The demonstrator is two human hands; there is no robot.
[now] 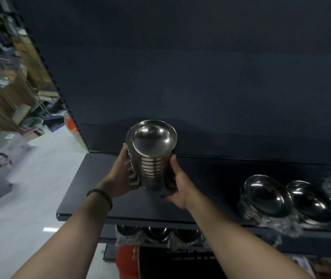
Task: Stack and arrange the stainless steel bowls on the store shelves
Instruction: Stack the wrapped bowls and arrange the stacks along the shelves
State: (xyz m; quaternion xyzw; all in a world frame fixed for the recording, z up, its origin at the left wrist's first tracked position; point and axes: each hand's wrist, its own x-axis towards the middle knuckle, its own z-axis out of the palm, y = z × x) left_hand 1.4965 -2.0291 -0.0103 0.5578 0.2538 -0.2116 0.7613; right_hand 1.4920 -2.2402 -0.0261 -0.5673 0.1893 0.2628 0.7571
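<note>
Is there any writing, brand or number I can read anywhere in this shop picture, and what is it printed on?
Nothing here can be read for certain.
Black box under the shelves: two lines of pale print, too small and blurred to read.
White box on the floor at left: a small label and printed pictures, its text too blurred to read.
Bowl stack between the left hand and right hand: no marking shows.

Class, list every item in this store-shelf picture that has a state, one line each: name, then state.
Tall stack of bowls: nested, upright, gripped on both sides over the upper shelf; whether its base touches cannot be told.
Left hand: closed on the stack's left side.
Right hand: closed on the stack's right side.
Wrapped bowl stacks: in plastic, resting on the upper shelf, tilted.
Lower-shelf bowls: lined up, partly hidden.
</note>
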